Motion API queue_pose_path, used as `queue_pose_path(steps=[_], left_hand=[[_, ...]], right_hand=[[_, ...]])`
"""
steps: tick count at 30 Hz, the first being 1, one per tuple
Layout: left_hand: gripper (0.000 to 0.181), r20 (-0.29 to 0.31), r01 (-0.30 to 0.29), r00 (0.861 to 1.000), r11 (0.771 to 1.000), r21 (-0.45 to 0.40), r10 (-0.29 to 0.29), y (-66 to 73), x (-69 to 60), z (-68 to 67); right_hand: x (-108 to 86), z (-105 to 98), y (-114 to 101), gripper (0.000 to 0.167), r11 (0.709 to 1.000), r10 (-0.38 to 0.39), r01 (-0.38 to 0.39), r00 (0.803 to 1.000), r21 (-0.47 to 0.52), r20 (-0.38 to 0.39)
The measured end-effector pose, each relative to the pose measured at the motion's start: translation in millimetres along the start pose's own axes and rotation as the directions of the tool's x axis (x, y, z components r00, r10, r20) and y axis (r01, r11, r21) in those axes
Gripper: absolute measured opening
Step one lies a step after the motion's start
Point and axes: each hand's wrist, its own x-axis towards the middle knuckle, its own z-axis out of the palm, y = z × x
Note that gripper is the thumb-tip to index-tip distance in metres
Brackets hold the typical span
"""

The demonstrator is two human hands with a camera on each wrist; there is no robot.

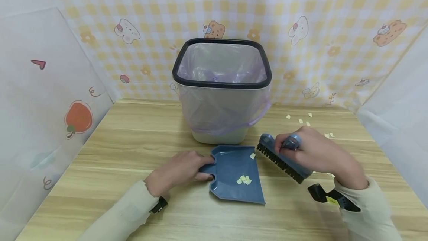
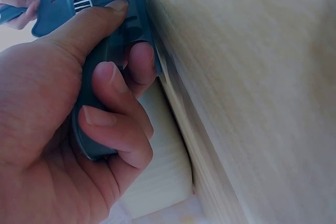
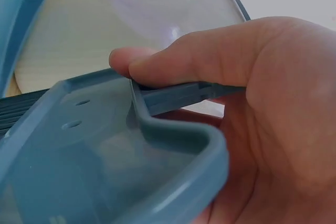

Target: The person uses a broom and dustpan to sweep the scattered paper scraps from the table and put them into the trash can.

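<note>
A blue dustpan (image 1: pixel 234 163) lies flat on the table, its wide edge facing right. My left hand (image 1: pixel 182 168) grips its short handle; in the left wrist view the thumb presses on top and the fingers (image 2: pixel 118 129) curl round the handle (image 2: pixel 94 98). Several small pale yellow paper scraps (image 1: pixel 244 180) lie in the pan, one near its front edge. To the right of the dustpan, my right hand (image 1: pixel 314 150) holds a blue hand brush (image 1: pixel 284 159) by its handle. The dark bristles are tilted toward the pan, a short gap away. The right wrist view shows the brush back (image 3: pixel 100 140) close up.
A white bin (image 1: pixel 222 111) with a black rim and a thin purple-tinted liner stands just behind the dustpan. More paper scraps (image 1: pixel 301 121) are scattered at the table's back right, and a few lie beyond the brush. A checked cloth (image 1: pixel 234 10) hangs behind.
</note>
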Motion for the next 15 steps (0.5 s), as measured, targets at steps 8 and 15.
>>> queue_pose_path(steps=[8,15], left_hand=[[0.029,0.001,0.001,1.000,1.000,-0.010,-0.001,0.2,0.5,-0.2],[0.028,0.001,-0.004,1.000,1.000,-0.007,0.004,-0.4,0.3,0.1]], right_hand=[[8.8,11,-6,0.024,0.997,-0.031,0.026,0.997,0.077,0.073],[11.9,15,-12,0.029,0.989,-0.072,0.063,0.996,0.135,0.061]])
